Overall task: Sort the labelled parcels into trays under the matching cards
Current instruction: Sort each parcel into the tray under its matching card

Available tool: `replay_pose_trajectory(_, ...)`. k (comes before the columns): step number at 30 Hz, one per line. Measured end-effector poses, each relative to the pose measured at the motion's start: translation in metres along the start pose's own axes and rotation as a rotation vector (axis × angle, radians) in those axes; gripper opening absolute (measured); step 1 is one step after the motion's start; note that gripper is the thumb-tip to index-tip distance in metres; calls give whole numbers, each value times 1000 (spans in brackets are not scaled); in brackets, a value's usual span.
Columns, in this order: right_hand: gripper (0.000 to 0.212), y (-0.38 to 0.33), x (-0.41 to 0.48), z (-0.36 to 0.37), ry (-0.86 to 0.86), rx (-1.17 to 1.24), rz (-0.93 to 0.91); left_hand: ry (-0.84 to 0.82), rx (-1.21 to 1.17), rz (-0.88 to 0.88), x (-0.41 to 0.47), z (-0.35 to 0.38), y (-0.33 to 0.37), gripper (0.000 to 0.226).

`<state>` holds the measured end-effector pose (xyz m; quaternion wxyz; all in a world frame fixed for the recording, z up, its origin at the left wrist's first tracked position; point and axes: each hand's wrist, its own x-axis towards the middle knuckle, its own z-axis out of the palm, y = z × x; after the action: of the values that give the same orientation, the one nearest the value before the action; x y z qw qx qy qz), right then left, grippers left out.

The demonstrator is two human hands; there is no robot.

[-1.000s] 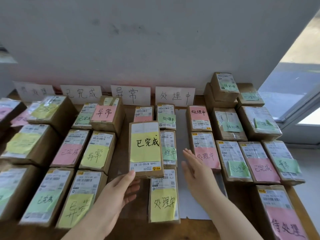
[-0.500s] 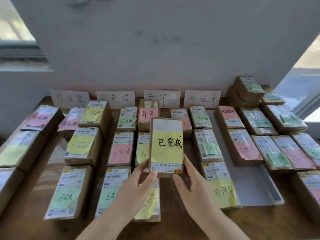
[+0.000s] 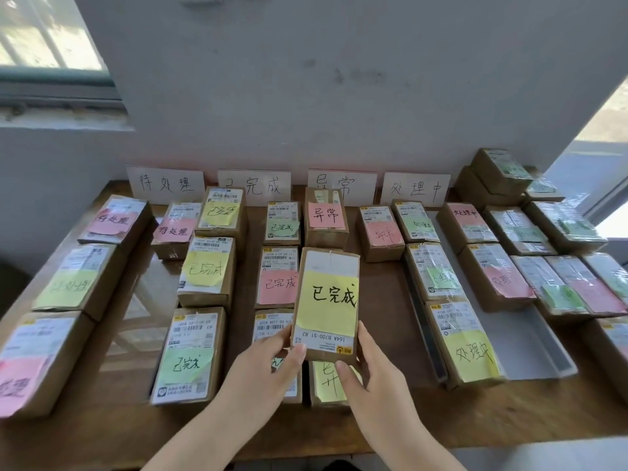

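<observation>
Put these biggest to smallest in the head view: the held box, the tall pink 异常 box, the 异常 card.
Largest: held box, partly because it's nearest the camera.
Then tall pink 异常 box and 异常 card: about alike, not ranked.

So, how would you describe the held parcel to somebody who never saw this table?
Start at the wooden table against the white wall, then look to its middle. There the left hand and the right hand grip a brown parcel by its near end. Alone among the other parcels, it is raised above the rows, bearing a large yellow note reading 已完成 in bold black.
</observation>
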<state>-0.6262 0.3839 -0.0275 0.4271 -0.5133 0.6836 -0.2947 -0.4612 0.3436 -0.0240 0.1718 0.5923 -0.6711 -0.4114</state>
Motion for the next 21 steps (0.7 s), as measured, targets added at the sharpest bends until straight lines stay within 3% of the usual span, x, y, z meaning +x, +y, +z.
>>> replay_pose_trajectory(4,66,-6,4,-1,-65,-19,-13,60,-28,-51,-7,-1,0,29)
replay_pose_trajectory(13,68,-3,13,-6,-216,-68,-33,185,-67,-148,-21,7,-2,44)
replay_pose_trajectory(18,66,-1,12,-13,-298,-63,-14,251,-74,-205,-32,25,-1,32)
replay_pose_trajectory(21,66,-6,8,-11,-326,-97,-35,292,-102,-242,-41,29,-3,38)
